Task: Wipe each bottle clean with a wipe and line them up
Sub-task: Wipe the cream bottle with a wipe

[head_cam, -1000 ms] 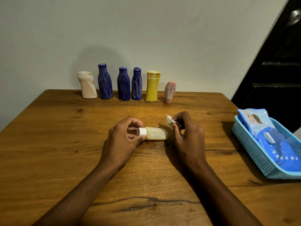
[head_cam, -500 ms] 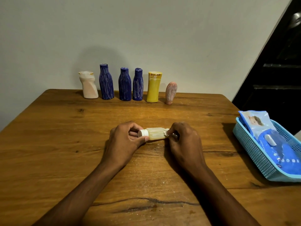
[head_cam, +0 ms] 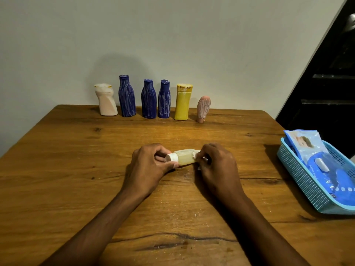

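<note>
Wiping the little bottle over the table

From the head camera: the left hand (head_cam: 148,167) holds the small bottle (head_cam: 183,157) by its white cap, lying sideways above the table (head_cam: 57,169). The right hand (head_cam: 216,166) pinches a wipe (head_cam: 195,154) on its other end. I think turning the bottle slowly would clean every side.

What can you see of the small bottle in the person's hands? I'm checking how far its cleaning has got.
The small bottle is pale, yellowish and translucent, apparently plastic, with a white screw cap. It lies on its side, cap pointing left, at or just above the wooden table; contact can't be judged. The left hand pinches its cap end. The right hand presses a small crumpled white wipe against its base end, hiding the bottom. No label is visible.
</note>
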